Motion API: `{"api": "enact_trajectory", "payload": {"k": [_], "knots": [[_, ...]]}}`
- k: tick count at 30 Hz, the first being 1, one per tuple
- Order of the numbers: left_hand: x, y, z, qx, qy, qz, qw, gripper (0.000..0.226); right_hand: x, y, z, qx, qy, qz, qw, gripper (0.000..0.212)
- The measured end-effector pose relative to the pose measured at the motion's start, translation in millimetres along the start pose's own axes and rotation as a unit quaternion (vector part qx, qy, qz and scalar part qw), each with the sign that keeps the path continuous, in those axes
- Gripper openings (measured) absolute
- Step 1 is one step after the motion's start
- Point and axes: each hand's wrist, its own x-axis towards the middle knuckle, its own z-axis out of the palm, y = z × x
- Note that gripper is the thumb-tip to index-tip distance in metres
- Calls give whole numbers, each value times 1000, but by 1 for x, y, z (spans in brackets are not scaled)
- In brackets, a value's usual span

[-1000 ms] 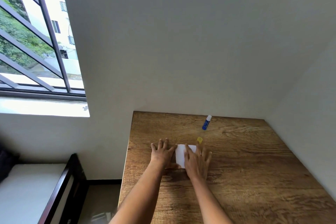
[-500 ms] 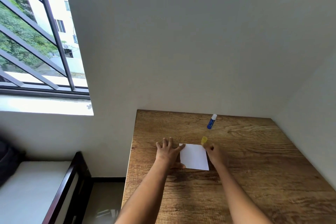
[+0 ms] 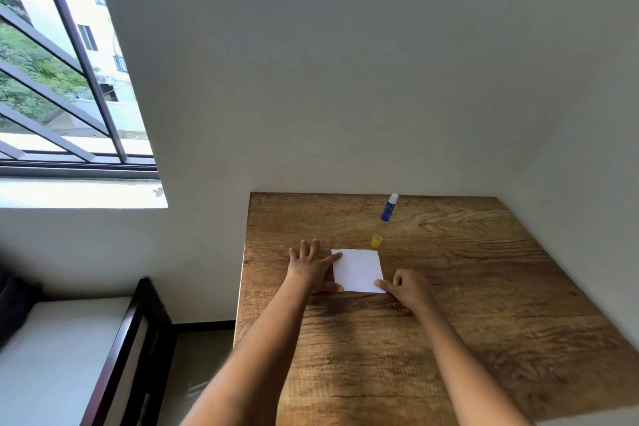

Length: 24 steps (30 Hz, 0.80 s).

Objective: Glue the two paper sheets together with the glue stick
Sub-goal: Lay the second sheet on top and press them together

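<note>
A white paper square point(image 3: 358, 270) lies flat on the wooden table point(image 3: 484, 287); only one sheet shows from above. My left hand point(image 3: 309, 266) lies flat with spread fingers beside the paper's left edge, its index fingertip on the far left corner. My right hand point(image 3: 408, 287) has curled fingers and its thumb presses the near right corner of the paper. A blue glue stick point(image 3: 389, 207), its white tip uncovered, lies near the table's back edge. Its yellow cap point(image 3: 376, 241) stands just beyond the paper's far right corner.
The table sits in a corner, with walls behind it and to its right. A dark bed frame point(image 3: 117, 356) with a white mattress is at the lower left. A barred window point(image 3: 62, 79) is at the upper left.
My right hand slid off the top of the paper to its right side, then down to the near right corner. The left hand stayed at the left edge. The camera drifted.
</note>
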Motion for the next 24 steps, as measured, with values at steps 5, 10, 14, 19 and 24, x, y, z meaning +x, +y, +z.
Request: {"api": "enact_trajectory", "payload": {"k": [5, 10, 14, 19, 24], "knots": [[1, -6, 13, -41, 16, 4, 999, 86, -23, -18, 11, -24, 164, -56, 985, 19], [3, -7, 19, -53, 25, -2, 998, 78, -42, -75, 55, 54, 33, -172, 983, 46], [4, -7, 18, -56, 25, -1, 998, 74, -36, -66, 70, -1, -49, -142, 989, 55], [1, -8, 18, -64, 21, 14, 998, 85, -23, -43, 43, -9, -35, -46, 998, 58], [5, -8, 20, -66, 19, 10, 998, 83, -13, -60, 37, -55, -4, -133, 990, 53]]}}
